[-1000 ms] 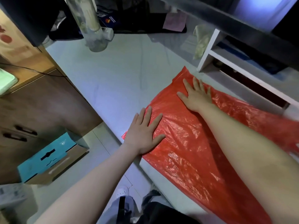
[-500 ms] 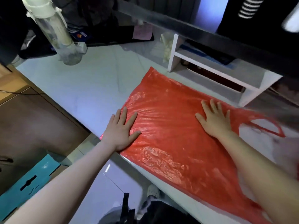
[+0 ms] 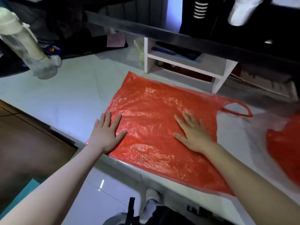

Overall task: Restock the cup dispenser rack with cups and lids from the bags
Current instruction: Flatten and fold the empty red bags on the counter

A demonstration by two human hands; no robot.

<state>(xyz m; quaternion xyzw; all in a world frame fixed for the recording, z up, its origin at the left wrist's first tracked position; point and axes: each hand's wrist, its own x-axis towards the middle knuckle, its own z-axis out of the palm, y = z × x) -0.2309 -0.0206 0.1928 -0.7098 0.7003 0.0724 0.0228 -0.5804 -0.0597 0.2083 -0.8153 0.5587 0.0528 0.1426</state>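
Two hands pressing flat on one red plastic bag point(image 3: 155, 114) lying on a white counter point(image 3: 68, 95), left hand point(image 3: 106, 133) and right hand point(image 3: 193, 133) both with fingers spread, a second red bag point(image 3: 284, 148) blurring at the right edge.

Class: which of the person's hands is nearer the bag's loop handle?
Right. The right hand lies flat mid-bag, toward the handle; the left hand presses the bag's opposite edge.
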